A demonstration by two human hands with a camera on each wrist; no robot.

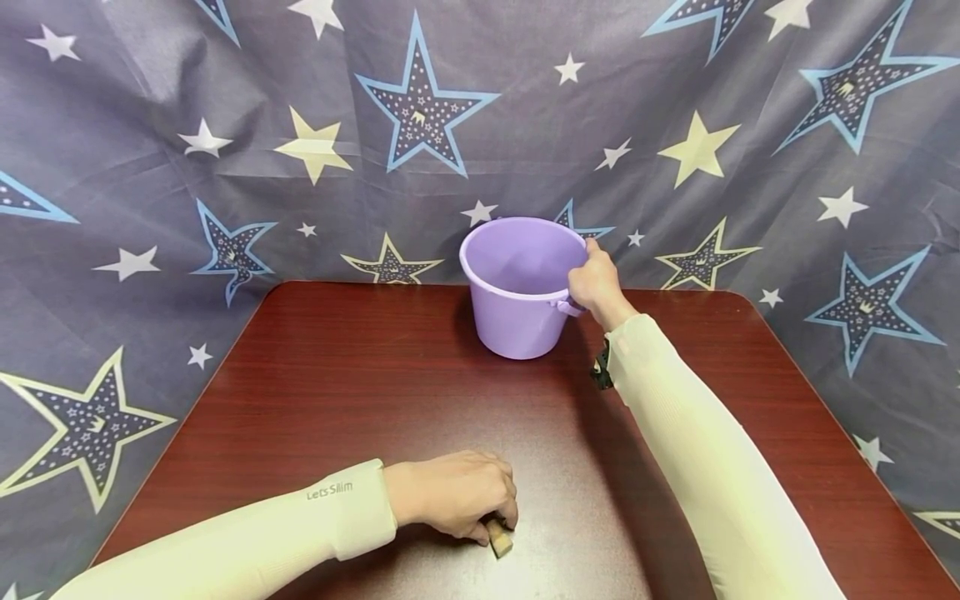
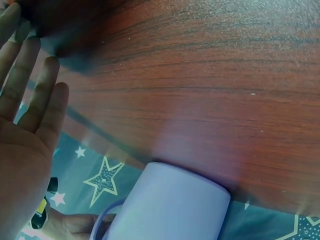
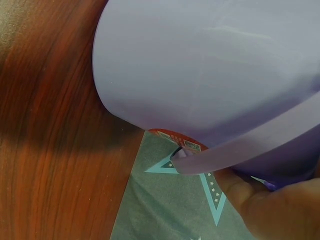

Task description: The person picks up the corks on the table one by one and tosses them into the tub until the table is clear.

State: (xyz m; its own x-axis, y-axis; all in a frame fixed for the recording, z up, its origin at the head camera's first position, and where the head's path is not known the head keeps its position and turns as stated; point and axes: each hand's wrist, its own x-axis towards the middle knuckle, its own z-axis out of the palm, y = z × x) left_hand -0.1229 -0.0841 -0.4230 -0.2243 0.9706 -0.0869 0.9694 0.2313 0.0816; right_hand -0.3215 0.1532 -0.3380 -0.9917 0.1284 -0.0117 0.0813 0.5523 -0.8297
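A purple bucket (image 1: 517, 325) stands upright at the far edge of the table. My right hand (image 1: 597, 283) grips its rim on the right side, close to where the handle (image 3: 250, 145) joins. In the right wrist view, the thumb and part of the palm show beside that handle, and a red label (image 3: 177, 139) peeks out from the bucket's far side. Nearer the front, my left hand (image 1: 465, 493) pinches a small tan piece (image 1: 501, 542) with a darker end, low over the tabletop; I cannot tell its kind. The left wrist view shows the left fingers (image 2: 47, 85) but hides that piece.
The dark red wood-grain table (image 1: 360, 367) reflects light in its middle. Behind and beside it hangs a grey curtain (image 1: 525, 108) printed with stars, close to the bucket. A dark wrist strap (image 1: 602, 367) shows below the right sleeve's cuff.
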